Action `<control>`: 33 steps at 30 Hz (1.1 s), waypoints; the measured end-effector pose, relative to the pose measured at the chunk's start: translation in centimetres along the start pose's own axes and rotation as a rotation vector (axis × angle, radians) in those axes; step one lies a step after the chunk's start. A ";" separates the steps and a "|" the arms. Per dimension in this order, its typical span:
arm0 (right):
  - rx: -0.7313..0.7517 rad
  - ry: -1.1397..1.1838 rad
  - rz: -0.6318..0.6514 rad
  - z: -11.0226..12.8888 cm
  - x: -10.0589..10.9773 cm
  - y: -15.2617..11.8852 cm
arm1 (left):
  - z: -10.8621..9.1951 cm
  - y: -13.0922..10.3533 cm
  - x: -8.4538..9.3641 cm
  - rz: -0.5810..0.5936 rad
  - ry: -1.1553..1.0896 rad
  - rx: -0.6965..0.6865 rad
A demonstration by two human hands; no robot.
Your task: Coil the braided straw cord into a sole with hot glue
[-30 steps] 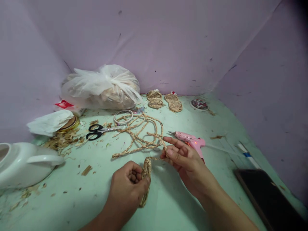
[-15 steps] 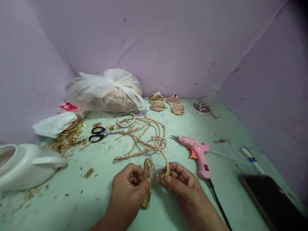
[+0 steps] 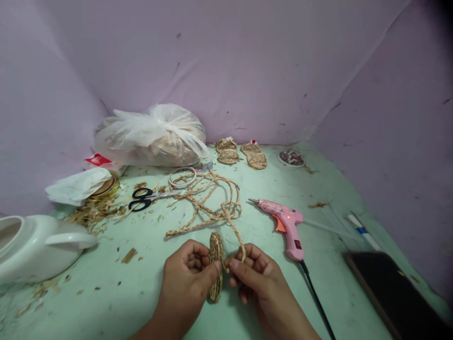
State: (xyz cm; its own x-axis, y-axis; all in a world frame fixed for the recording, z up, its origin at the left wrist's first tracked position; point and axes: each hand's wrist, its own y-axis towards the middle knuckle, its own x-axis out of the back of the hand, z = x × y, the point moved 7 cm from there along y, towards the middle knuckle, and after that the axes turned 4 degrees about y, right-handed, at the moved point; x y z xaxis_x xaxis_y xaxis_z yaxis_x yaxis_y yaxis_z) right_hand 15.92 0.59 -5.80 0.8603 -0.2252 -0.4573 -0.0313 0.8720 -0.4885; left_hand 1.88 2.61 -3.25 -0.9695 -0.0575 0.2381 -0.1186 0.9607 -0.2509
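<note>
Between thumb and fingers, my left hand (image 3: 189, 278) grips a narrow coiled piece of braided fibre (image 3: 215, 250), held on edge just above the green table (image 3: 141, 302). My right hand (image 3: 256, 274) pinches the braided rope (image 3: 236, 231) close to that coil's right side. From my right fingers the rope runs away from me into loose loops on the table. To the right of my right hand lies a pink hot glue gun (image 3: 292, 231), its small light glowing orange, nozzle pointing left.
Black-handled scissors (image 3: 143, 200) and a ring-shaped roll (image 3: 182, 177) lie beside the rope. Behind are a tied plastic bag (image 3: 152, 137), two small woven slippers (image 3: 227, 153) and a dish of beads (image 3: 291, 158). A white pitcher (image 3: 46, 250) stands left; a dark phone-like slab (image 3: 392, 293) lies right.
My right hand has moved left, bringing the pinched rope closer to the coil. My left hand still holds the coil. The whole view has shifted slightly.
</note>
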 end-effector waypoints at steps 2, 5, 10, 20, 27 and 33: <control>0.011 0.001 -0.004 -0.1 0.3 0.0 | 0.0 0.1 0.0 0.001 0.006 0.007; 0.020 0.042 -0.008 -0.2 0.5 0.0 | 0.0 0.1 -0.2 0.016 0.000 0.012; 0.031 0.094 0.005 -0.4 0.4 -0.1 | 0.1 0.4 -0.7 0.095 -0.021 0.036; 0.191 -0.016 -0.034 -0.4 1.3 0.6 | 0.8 0.3 -1.1 0.142 -0.149 0.187; 0.207 -0.095 -0.054 0.6 1.1 0.4 | 2.5 -0.2 -1.7 0.170 -0.132 0.195; 0.195 -0.252 -0.033 1.9 1.1 0.8 | -0.2 -0.4 -0.1 0.281 0.684 -0.110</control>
State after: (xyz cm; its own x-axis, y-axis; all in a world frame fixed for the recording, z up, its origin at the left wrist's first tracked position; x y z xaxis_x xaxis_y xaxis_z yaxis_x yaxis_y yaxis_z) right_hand 17.82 1.85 -5.32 0.9591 -0.1608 -0.2330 0.0755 0.9385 -0.3369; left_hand 2.09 2.27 -3.01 -0.6063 0.3410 0.7184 0.1708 0.9381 -0.3012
